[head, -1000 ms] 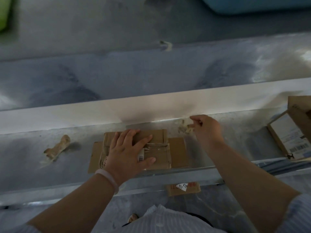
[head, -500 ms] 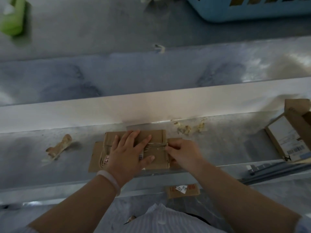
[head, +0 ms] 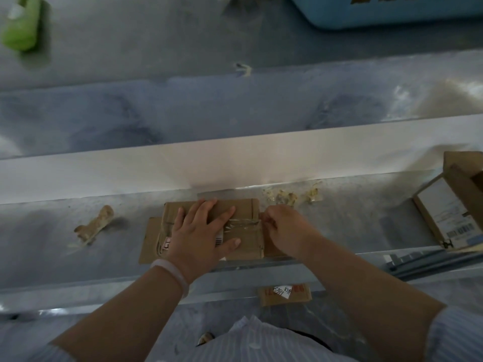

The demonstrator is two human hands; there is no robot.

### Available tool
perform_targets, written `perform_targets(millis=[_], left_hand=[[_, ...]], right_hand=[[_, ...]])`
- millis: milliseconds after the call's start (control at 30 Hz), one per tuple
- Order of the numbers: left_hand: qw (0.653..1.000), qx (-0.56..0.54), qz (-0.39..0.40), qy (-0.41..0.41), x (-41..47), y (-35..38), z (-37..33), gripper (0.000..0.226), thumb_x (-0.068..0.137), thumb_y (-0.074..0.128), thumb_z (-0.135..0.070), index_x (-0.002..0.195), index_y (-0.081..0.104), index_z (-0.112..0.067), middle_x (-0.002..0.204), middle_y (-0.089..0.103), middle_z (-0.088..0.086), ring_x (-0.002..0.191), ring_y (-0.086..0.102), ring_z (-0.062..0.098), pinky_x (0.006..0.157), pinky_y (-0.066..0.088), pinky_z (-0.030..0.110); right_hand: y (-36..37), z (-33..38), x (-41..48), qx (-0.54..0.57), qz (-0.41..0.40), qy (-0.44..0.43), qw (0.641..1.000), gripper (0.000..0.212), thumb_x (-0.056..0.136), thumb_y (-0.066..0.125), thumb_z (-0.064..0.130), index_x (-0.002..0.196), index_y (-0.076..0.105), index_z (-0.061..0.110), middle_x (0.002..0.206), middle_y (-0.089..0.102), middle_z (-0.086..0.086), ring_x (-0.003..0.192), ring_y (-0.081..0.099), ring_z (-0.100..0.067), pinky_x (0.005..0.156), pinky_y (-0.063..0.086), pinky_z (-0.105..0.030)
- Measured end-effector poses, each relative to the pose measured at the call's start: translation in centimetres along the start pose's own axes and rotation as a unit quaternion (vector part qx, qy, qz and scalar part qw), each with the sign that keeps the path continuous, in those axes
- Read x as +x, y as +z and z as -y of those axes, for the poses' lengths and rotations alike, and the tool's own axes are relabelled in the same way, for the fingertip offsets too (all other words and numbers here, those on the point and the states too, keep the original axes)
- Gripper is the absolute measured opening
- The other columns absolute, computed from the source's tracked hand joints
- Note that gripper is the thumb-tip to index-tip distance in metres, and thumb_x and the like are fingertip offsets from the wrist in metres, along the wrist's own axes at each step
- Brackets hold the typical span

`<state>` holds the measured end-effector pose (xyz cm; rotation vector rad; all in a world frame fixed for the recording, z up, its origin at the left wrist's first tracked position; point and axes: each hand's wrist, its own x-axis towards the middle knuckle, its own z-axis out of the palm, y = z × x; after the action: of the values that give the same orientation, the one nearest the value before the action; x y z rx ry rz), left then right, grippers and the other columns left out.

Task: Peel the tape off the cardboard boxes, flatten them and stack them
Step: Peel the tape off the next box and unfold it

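Note:
A flattened brown cardboard box lies on the metal shelf in front of me, on top of another flat piece of cardboard. My left hand presses flat on it, fingers spread. A strip of clear tape runs across the box to its right edge. My right hand pinches the end of that tape at the box's right edge. Bits of peeled tape lie just behind my right hand.
A crumpled wad of tape lies at the left of the shelf. An open box with a white label stands at the right edge. A small cardboard piece lies below the shelf. A blue basket and a green object are at the back.
My right hand left the tape scraps behind the box and came to the box's right edge, where it now grips the tape end. My left hand stayed pressed on the box.

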<state>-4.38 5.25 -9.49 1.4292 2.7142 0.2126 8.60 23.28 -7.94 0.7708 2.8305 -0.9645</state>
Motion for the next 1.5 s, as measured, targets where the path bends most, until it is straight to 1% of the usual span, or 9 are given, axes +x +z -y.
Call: perform_targets(millis=[367, 500, 667, 767, 933, 1100, 1200, 1300, 1500], left_hand=[[0.999, 0.001, 0.042, -0.002, 0.4, -1.1, -0.3, 0.076, 0.07, 0.017, -0.082, 0.14, 0.025, -0.054, 0.15, 0.024, 0.0, 0.143, 0.015, 0.025, 0.114, 0.01, 0.056], [0.998, 0.048, 0.023, 0.031, 0.2, -1.3, -1.1, 0.051, 0.083, 0.026, -0.068, 0.131, 0.039, -0.056, 0.137, 0.047, 0.01, 0.129, 0.042, 0.036, 0.093, 0.036, 0.068], [0.993, 0.064, -0.039, 0.095, -0.2, -0.9, -2.4, 0.041, 0.086, 0.038, -0.045, 0.118, 0.062, -0.036, 0.122, 0.057, -0.002, 0.11, 0.055, 0.025, 0.094, 0.043, 0.053], [0.991, 0.079, -0.04, 0.1, 0.2, -1.1, -3.0, 0.043, 0.082, 0.036, -0.041, 0.108, 0.068, -0.031, 0.111, 0.061, -0.001, 0.095, 0.059, 0.025, 0.077, 0.052, 0.041], [0.993, 0.081, -0.029, 0.083, 0.7, -1.5, -3.8, 0.037, 0.082, 0.039, -0.039, 0.097, 0.072, -0.032, 0.1, 0.06, 0.0, 0.085, 0.059, 0.027, 0.064, 0.051, 0.041], [1.0, -0.007, -0.015, 0.005, 0.8, -1.8, -4.2, 0.031, 0.085, 0.048, -0.047, 0.11, 0.066, -0.041, 0.113, 0.056, -0.011, 0.104, 0.054, 0.02, 0.082, 0.046, 0.04], [0.992, -0.106, 0.003, -0.071, 1.2, -2.1, -5.0, 0.041, 0.075, 0.054, -0.066, 0.111, 0.06, -0.047, 0.112, 0.053, -0.019, 0.111, 0.047, 0.011, 0.094, 0.039, 0.036], [0.989, -0.106, 0.019, -0.101, 1.8, -2.1, -6.3, 0.048, 0.068, 0.049, -0.078, 0.103, 0.061, -0.048, 0.106, 0.057, -0.02, 0.11, 0.047, 0.012, 0.098, 0.035, 0.042], [0.966, -0.187, -0.026, -0.175, 2.5, -1.6, -6.5, 0.022, 0.077, 0.057, -0.065, 0.083, 0.068, -0.046, 0.096, 0.061, -0.023, 0.104, 0.05, 0.008, 0.098, 0.022, 0.037]], right_hand=[[-3.0, 1.3, 0.2, 0.163, 0.065, 0.066, 0.982, 0.018, 0.088, 0.054, 0.025, 0.081, 0.062, 0.01, 0.082, 0.069, -0.005, 0.076, 0.063, -0.02, 0.078, 0.054, -0.042], [-3.2, 1.7, 0.3, 0.159, 0.043, 0.067, 0.984, 0.022, 0.088, 0.058, 0.022, 0.067, 0.058, 0.021, 0.068, 0.066, 0.005, 0.064, 0.059, -0.009, 0.064, 0.049, -0.028], [-3.1, 1.7, 0.6, 0.029, 0.037, 0.022, 0.999, 0.024, 0.089, 0.055, 0.026, 0.066, 0.051, 0.03, 0.077, 0.058, 0.01, 0.074, 0.055, -0.008, 0.061, 0.039, -0.025], [-2.8, 2.4, 0.7, 0.035, 0.058, 0.019, 0.998, 0.022, 0.09, 0.055, 0.029, 0.069, 0.052, 0.031, 0.081, 0.059, 0.006, 0.076, 0.057, -0.013, 0.064, 0.043, -0.028], [-3.1, 3.2, 1.0, 0.138, 0.122, 0.064, 0.981, 0.021, 0.095, 0.054, 0.023, 0.076, 0.06, 0.016, 0.073, 0.059, 0.0, 0.064, 0.055, -0.012, 0.056, 0.044, -0.023], [-2.4, 1.7, 0.5, 0.396, 0.099, 0.155, 0.9, 0.01, 0.092, 0.063, 0.012, 0.085, 0.067, 0.007, 0.067, 0.063, -0.006, 0.057, 0.058, -0.01, 0.056, 0.05, -0.023], [-2.2, 1.8, 0.2, 0.351, 0.042, 0.125, 0.927, 0.005, 0.088, 0.068, 0.011, 0.084, 0.069, 0.008, 0.067, 0.067, -0.005, 0.06, 0.062, -0.012, 0.056, 0.053, -0.022], [-2.0, 1.7, 0.0, 0.208, -0.007, 0.053, 0.977, 0.015, 0.082, 0.072, 0.021, 0.087, 0.061, 0.03, 0.072, 0.071, 0.003, 0.064, 0.066, -0.01, 0.057, 0.053, -0.022], [-2.2, 0.5, -0.3, 0.18, -0.043, -0.023, 0.983, 0.028, 0.083, 0.072, 0.019, 0.083, 0.058, 0.043, 0.083, 0.069, 0.013, 0.08, 0.061, 0.004, 0.068, 0.044, -0.01]])
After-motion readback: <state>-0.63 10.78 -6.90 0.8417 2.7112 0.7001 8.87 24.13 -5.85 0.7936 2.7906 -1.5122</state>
